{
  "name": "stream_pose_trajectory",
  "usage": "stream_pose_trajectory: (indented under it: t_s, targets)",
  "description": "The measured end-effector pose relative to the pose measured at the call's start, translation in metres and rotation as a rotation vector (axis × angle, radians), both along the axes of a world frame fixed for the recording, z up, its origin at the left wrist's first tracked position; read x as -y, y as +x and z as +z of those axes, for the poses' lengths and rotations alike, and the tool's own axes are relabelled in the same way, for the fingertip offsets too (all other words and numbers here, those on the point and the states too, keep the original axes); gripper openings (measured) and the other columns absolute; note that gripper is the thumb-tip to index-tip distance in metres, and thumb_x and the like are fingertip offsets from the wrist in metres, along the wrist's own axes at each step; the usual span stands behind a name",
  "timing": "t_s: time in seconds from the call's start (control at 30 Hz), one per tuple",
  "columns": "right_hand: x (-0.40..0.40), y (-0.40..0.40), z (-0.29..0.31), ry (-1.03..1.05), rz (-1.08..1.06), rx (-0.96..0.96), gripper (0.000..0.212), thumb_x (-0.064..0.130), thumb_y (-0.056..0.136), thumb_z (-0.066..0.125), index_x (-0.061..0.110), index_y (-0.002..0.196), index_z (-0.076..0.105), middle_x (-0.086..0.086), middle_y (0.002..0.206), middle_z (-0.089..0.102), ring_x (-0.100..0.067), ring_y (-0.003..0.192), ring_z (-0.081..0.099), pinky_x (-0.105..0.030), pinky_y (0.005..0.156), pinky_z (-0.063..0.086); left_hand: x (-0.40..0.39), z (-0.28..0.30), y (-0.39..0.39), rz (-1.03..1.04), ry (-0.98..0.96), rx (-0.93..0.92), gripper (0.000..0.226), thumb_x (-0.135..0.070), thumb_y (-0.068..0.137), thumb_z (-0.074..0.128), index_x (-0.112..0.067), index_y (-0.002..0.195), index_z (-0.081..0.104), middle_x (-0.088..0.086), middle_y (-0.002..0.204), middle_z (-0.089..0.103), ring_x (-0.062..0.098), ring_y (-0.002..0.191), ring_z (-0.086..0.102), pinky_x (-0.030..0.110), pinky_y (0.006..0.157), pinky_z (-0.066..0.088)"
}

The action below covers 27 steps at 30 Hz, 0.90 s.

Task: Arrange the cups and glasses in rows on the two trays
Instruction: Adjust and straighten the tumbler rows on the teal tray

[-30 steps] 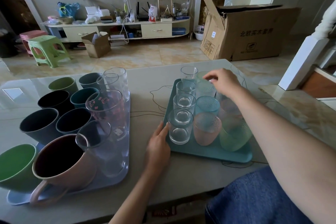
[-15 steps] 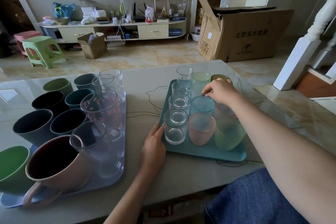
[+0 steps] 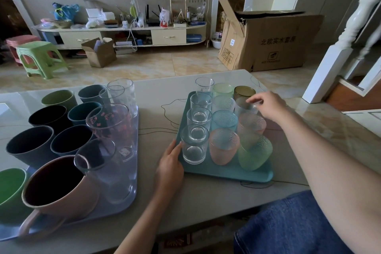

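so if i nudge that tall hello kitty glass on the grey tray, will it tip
Probably fairly easily: the kitty glass looks tall against its base. It looks empty, so likely light. Tall glasses crowd it front and back, so it may knock those rather than fall flat on the tray.

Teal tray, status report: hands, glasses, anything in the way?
Left hand flat at the teal tray near edge, holding nothing. Right hand pinching clear glass, right row. Three rows standing. Nothing blocking.
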State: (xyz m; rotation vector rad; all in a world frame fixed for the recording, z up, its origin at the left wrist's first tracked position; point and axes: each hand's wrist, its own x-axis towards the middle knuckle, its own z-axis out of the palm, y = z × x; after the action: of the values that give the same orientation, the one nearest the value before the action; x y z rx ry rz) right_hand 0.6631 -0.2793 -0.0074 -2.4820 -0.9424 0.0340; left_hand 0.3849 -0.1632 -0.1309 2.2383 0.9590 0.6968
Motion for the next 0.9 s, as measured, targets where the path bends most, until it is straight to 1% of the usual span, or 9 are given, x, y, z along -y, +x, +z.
stream_pose_trajectory:
  t_s: [0.07,0.1,0.17,0.23,0.37,0.5,0.57,0.77,0.9]
  targets:
    - [0.005,0.000,-0.005,-0.027,0.008,-0.017,0.030,0.009,0.093,0.050,0.025,0.103,0.073,-0.001,0.104,0.068,-0.006,0.056,0.041,-0.028,0.069,0.036,0.001,0.001,0.000,0.007,0.000,-0.005,0.065,0.011,0.074,0.036,-0.014,0.132,0.051,0.003,0.147,0.040,0.018,0.135,0.038,0.029,0.112,0.030]
    - [0.006,-0.001,-0.004,-0.027,0.024,-0.019,0.029,0.010,0.094,0.050,0.023,0.102,0.074,-0.001,0.096,0.067,-0.005,0.053,0.037,-0.027,0.066,0.034,0.001,0.001,0.000,0.011,0.003,-0.006,0.065,0.011,0.074,0.036,-0.014,0.132,0.051,0.003,0.146,0.040,0.018,0.135,0.037,0.028,0.112,0.029]
    - [0.005,-0.001,-0.003,-0.009,0.066,-0.031,0.025,0.010,0.094,0.051,0.019,0.100,0.074,-0.001,0.087,0.064,-0.008,0.056,0.041,-0.027,0.059,0.033,0.002,0.002,0.000,0.015,0.006,-0.002,0.064,0.012,0.074,0.036,-0.012,0.131,0.051,0.004,0.146,0.041,0.018,0.135,0.037,0.026,0.112,0.027]
    - [0.005,-0.003,-0.001,-0.004,0.093,-0.038,0.023,0.010,0.094,0.052,0.015,0.100,0.074,-0.004,0.099,0.067,-0.012,0.067,0.049,-0.025,0.061,0.035,0.002,0.002,0.000,0.015,0.003,0.001,0.064,0.012,0.074,0.036,-0.013,0.131,0.052,0.004,0.146,0.041,0.019,0.135,0.038,0.026,0.111,0.027]
    - [0.008,-0.004,-0.001,-0.039,0.108,-0.023,0.022,0.011,0.094,0.053,0.012,0.102,0.073,-0.006,0.103,0.068,-0.004,0.063,0.045,-0.020,0.055,0.032,0.001,0.002,0.000,0.015,0.000,0.002,0.063,0.012,0.074,0.037,-0.013,0.130,0.053,0.004,0.145,0.042,0.020,0.133,0.040,0.028,0.110,0.031]
    - [0.009,-0.004,-0.001,-0.030,0.099,-0.043,0.021,0.012,0.093,0.054,0.012,0.103,0.073,-0.007,0.109,0.069,-0.015,0.086,0.054,-0.023,0.077,0.036,0.001,0.001,0.000,0.012,0.004,0.004,0.063,0.012,0.074,0.036,-0.012,0.130,0.053,0.004,0.145,0.043,0.020,0.134,0.040,0.033,0.111,0.033]
    - [0.012,-0.004,-0.001,-0.022,0.097,-0.053,0.021,0.011,0.093,0.054,0.010,0.103,0.072,-0.009,0.109,0.069,-0.016,0.087,0.053,-0.024,0.078,0.036,0.001,0.001,0.000,0.007,0.009,0.006,0.064,0.012,0.073,0.037,-0.012,0.130,0.053,0.005,0.144,0.044,0.020,0.133,0.040,0.034,0.111,0.033]
    - [0.012,-0.008,0.001,-0.019,0.102,-0.050,0.023,0.011,0.095,0.052,0.009,0.107,0.071,-0.008,0.106,0.068,-0.014,0.086,0.051,-0.021,0.076,0.033,0.000,0.001,0.001,0.012,0.006,0.002,0.064,0.013,0.072,0.037,-0.010,0.129,0.054,0.005,0.145,0.043,0.021,0.134,0.039,0.032,0.112,0.031]
    - [0.008,-0.008,0.000,-0.034,0.090,-0.029,0.022,0.013,0.094,0.052,0.011,0.105,0.071,-0.007,0.106,0.069,-0.014,0.084,0.052,-0.021,0.061,0.035,0.001,0.002,0.000,0.007,-0.002,0.004,0.063,0.013,0.072,0.037,-0.009,0.129,0.053,0.007,0.144,0.043,0.021,0.135,0.038,0.033,0.113,0.030]
